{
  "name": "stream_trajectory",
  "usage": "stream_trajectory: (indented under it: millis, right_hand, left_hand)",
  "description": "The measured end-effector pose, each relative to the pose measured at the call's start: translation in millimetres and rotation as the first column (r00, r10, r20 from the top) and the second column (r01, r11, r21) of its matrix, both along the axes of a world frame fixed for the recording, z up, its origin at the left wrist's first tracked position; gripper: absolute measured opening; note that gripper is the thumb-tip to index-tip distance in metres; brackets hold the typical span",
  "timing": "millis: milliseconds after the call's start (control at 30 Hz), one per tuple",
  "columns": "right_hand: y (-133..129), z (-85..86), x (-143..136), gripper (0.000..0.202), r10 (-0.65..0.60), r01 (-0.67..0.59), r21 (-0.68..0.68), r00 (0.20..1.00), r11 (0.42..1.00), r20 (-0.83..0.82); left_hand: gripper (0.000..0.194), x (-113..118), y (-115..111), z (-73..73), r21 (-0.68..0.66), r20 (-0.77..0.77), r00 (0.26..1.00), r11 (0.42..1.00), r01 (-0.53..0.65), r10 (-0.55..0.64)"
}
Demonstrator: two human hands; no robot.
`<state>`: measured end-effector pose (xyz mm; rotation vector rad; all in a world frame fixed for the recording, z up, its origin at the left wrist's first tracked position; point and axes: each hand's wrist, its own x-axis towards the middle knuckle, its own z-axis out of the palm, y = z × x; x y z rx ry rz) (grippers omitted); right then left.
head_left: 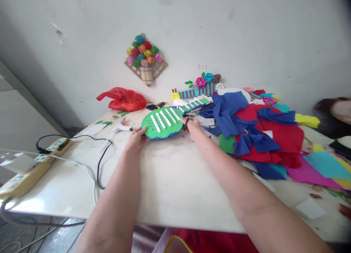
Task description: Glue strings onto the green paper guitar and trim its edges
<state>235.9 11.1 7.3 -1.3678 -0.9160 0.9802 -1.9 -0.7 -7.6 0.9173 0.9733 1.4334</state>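
A green, guitar-shaped paper craft [164, 131] with a blue edge, white strips across its round body and more along its neck lies on the table. My left hand [137, 137] grips the left edge of the body, thumb on top. At the craft's right side my right hand [193, 125] is closed on small scissors [186, 123] with dark handles. The scissors' blades point up beside the start of the neck. Part of the right hand's fingers is hidden.
Blue crepe paper [229, 108] and red paper [287, 136] are heaped on the right. A hot glue gun [122, 128] and a red plastic bag [124, 99] sit to the left. Cables run from a power strip [44, 163]. A paper-flower decoration [146, 75] hangs on the wall.
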Motion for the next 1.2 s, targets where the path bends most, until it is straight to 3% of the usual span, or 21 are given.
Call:
stream_trajectory:
  millis: [200, 367, 500, 600, 800, 1100, 1200]
  right_hand:
    - [-9.1, 0.6, -6.7, 0.016, 0.07, -0.07, 0.011, 0.993, 0.998, -0.098]
    - [-5.1, 1.0, -11.8, 0.013, -0.059, 0.072, 0.045, 0.971, 0.996, -0.232]
    - [-1.4, 0.4, -13.7, 0.016, -0.133, 0.165, 0.078, 0.941, 0.983, -0.312]
    - [0.1, -2.5, -15.3, 0.018, -0.161, 0.195, 0.081, 0.936, 0.977, -0.314]
    - [1.2, -9.6, -23.6, 0.028, -0.171, 0.2, 0.091, 0.952, 0.975, -0.255]
    - [-1.8, -8.5, -30.5, 0.032, -0.097, 0.135, 0.108, 0.948, 0.985, -0.302]
    - [-1.8, -9.1, -31.2, 0.032, -0.082, 0.125, 0.11, 0.939, 0.986, -0.333]
  left_hand:
    - [0.006, 1.1, 0.1, 0.4, 0.0, 0.045, 0.999, 1.0, 0.001, -0.001]
    - [0.039, 7.5, -1.0, 8.3, -0.108, 0.052, 0.998, 0.994, -0.026, 0.032]
    - [0.054, 23.4, -9.4, 17.0, -0.264, -0.052, 0.996, 0.963, 0.054, -0.07]
    - [0.052, 39.9, -17.3, 20.2, -0.311, -0.09, 0.975, 0.936, 0.165, -0.202]
    - [0.045, 62.8, -20.8, 18.3, -0.374, -0.048, 0.954, 0.891, 0.257, -0.295]
    - [0.01, 62.5, -18.5, 17.1, -0.388, 0.159, 0.954, 0.872, 0.299, -0.256]
    - [0.009, 61.3, -18.3, 15.6, -0.364, 0.192, 0.943, 0.873, 0.325, -0.271]
